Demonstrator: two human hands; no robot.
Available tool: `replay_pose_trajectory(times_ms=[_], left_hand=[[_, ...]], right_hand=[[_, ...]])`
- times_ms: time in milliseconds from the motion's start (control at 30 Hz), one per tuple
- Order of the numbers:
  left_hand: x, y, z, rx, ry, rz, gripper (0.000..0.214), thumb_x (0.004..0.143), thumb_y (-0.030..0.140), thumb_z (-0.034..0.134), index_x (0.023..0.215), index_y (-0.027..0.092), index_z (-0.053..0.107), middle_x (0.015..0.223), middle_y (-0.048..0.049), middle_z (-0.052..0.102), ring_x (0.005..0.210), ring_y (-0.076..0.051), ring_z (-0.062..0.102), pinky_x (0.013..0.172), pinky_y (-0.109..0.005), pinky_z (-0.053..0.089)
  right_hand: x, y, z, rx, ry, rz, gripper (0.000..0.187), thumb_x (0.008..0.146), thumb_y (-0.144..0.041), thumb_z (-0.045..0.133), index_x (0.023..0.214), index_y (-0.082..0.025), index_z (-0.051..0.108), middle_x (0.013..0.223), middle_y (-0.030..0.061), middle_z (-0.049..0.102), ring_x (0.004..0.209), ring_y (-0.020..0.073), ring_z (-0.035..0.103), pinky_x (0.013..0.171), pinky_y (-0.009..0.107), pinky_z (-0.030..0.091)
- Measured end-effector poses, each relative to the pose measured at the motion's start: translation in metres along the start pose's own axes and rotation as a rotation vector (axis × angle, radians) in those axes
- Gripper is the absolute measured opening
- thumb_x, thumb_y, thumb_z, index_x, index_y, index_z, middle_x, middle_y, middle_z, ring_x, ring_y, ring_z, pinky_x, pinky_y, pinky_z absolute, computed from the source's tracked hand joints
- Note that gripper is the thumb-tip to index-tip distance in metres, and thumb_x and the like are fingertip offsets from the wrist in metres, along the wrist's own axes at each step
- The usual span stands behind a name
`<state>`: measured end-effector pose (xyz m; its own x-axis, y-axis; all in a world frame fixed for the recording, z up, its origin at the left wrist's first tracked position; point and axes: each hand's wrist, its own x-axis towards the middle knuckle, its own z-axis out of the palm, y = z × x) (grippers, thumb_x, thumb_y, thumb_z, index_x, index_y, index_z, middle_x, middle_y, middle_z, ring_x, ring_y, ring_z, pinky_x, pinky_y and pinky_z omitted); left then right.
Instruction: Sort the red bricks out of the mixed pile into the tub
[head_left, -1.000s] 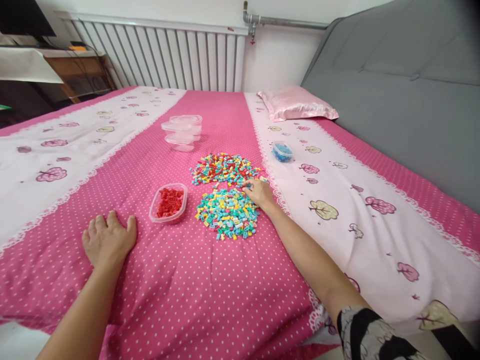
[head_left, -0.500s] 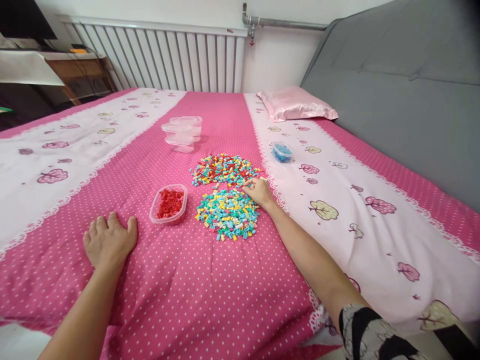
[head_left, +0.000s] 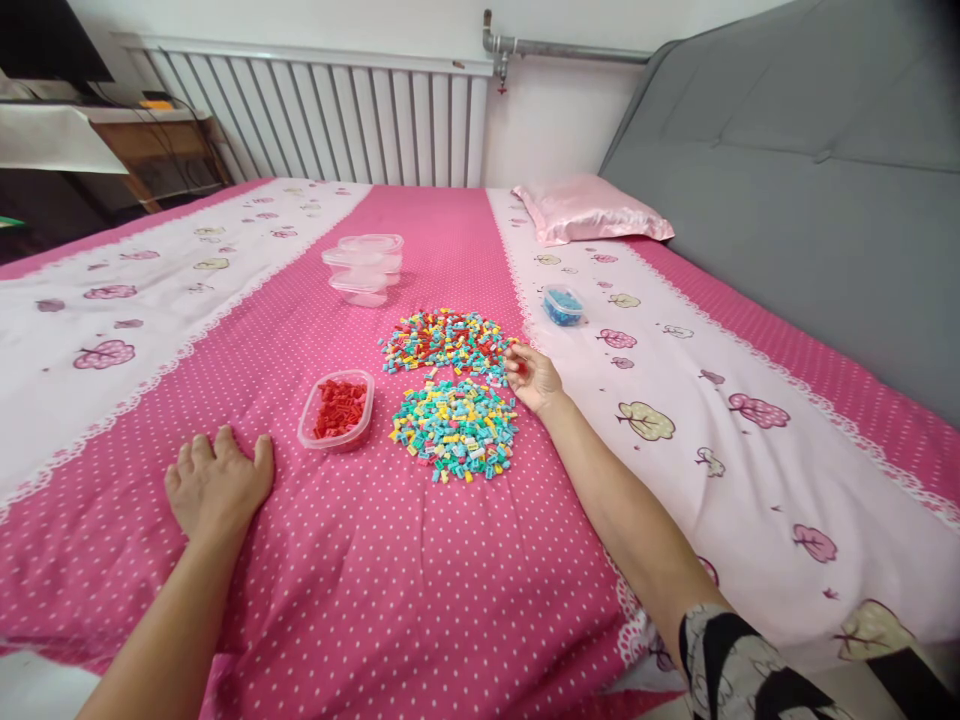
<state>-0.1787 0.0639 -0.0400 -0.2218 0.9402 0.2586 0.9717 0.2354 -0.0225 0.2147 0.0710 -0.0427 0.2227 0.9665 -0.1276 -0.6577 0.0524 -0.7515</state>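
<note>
My left hand (head_left: 220, 482) lies flat on the pink dotted bedspread with its fingers spread, left of a clear tub of red building bricks (head_left: 341, 408). At the right edge of a mixed pile of small building bricks (head_left: 444, 340), my right hand (head_left: 535, 380) has its fingers curled, and red bricks show between them. How many it holds is hidden. Closer to me is a second pile of bricks (head_left: 454, 430), mostly turquoise, green and yellow with few red ones. Several loose bricks lie between the two piles.
Stacked clear plastic tubs (head_left: 365, 268) stand beyond the piles, on the left. A small tub of blue bricks (head_left: 562, 306) sits to the right on the white stripe. Farther back are a pink pillow (head_left: 592, 208), a grey padded headboard (head_left: 810, 170) and a radiator (head_left: 322, 115).
My right hand has moved a little right, off the gap between the piles, and turned so the red bricks in its fingers show. My left hand has stayed still.
</note>
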Motion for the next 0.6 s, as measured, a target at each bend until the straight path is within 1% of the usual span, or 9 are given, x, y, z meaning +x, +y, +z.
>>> replay_pose_trajectory(times_ms=[100,167,233,333,400,467,533,600], left_hand=[[0.0,-0.001,0.001,0.001,0.005,0.001,0.07,0.083,0.053,0.018,0.127,0.005,0.042,0.128,-0.0231,0.043,0.121,-0.033,0.036,0.098,-0.044,0.027],[0.001,-0.002,0.002,-0.001,0.008,0.002,0.07,0.083,0.053,0.017,0.128,0.004,0.042,0.129,-0.0233,0.042,0.121,-0.033,0.036,0.098,-0.044,0.027],[0.001,-0.002,0.002,-0.006,0.008,0.003,0.071,0.083,0.054,0.017,0.128,0.004,0.041,0.128,-0.0236,0.042,0.121,-0.033,0.036,0.098,-0.044,0.027],[0.002,-0.001,0.003,-0.009,0.005,0.001,0.072,0.083,0.054,0.016,0.128,0.004,0.042,0.129,-0.0234,0.042,0.121,-0.034,0.036,0.098,-0.044,0.027],[0.001,0.0,0.003,-0.009,0.005,0.0,0.072,0.083,0.054,0.015,0.128,0.004,0.042,0.129,-0.0233,0.042,0.122,-0.034,0.035,0.099,-0.044,0.027],[0.001,0.0,0.003,-0.013,0.004,-0.004,0.072,0.083,0.054,0.016,0.128,0.004,0.041,0.129,-0.0232,0.042,0.122,-0.033,0.035,0.099,-0.044,0.026],[0.001,-0.001,0.003,-0.019,0.001,-0.003,0.072,0.083,0.054,0.017,0.129,0.004,0.041,0.13,-0.0233,0.041,0.123,-0.033,0.035,0.099,-0.044,0.026],[0.001,-0.002,0.004,-0.021,0.004,-0.002,0.072,0.083,0.055,0.017,0.129,0.004,0.041,0.131,-0.0237,0.041,0.123,-0.034,0.034,0.099,-0.045,0.026]], right_hand=[[0.0,-0.004,-0.001,0.151,0.015,0.048,0.009,0.062,-0.015,0.055,0.069,-0.017,0.049,0.066,-0.002,0.056,0.051,0.0036,0.048,0.034,0.011,0.026],[-0.001,-0.005,-0.002,0.227,0.011,0.078,0.008,0.063,-0.014,0.051,0.07,-0.016,0.05,0.068,-0.0002,0.058,0.056,0.0047,0.052,0.035,0.011,0.029],[-0.001,-0.006,-0.002,0.243,0.008,0.092,0.009,0.064,-0.016,0.048,0.072,-0.016,0.051,0.069,0.0007,0.058,0.058,0.0058,0.054,0.036,0.011,0.031],[0.0,-0.007,-0.003,0.178,0.01,0.074,0.01,0.067,-0.021,0.048,0.075,-0.016,0.053,0.068,0.0009,0.058,0.058,0.0069,0.053,0.036,0.013,0.032],[0.002,-0.006,-0.003,0.131,0.013,0.049,0.01,0.068,-0.024,0.05,0.075,-0.017,0.053,0.066,-0.0003,0.056,0.055,0.0066,0.051,0.037,0.014,0.032],[0.004,-0.004,-0.004,0.09,0.022,0.013,0.011,0.067,-0.025,0.055,0.075,-0.018,0.053,0.062,-0.0032,0.052,0.049,0.0049,0.045,0.036,0.013,0.029],[0.006,0.0,-0.006,0.009,0.048,-0.041,0.015,0.065,-0.027,0.061,0.075,-0.019,0.052,0.056,-0.007,0.045,0.041,0.0031,0.035,0.034,0.014,0.023],[0.008,0.005,-0.008,-0.146,0.098,-0.113,0.021,0.063,-0.031,0.065,0.076,-0.019,0.053,0.052,-0.0097,0.038,0.038,0.0027,0.025,0.034,0.015,0.017]])
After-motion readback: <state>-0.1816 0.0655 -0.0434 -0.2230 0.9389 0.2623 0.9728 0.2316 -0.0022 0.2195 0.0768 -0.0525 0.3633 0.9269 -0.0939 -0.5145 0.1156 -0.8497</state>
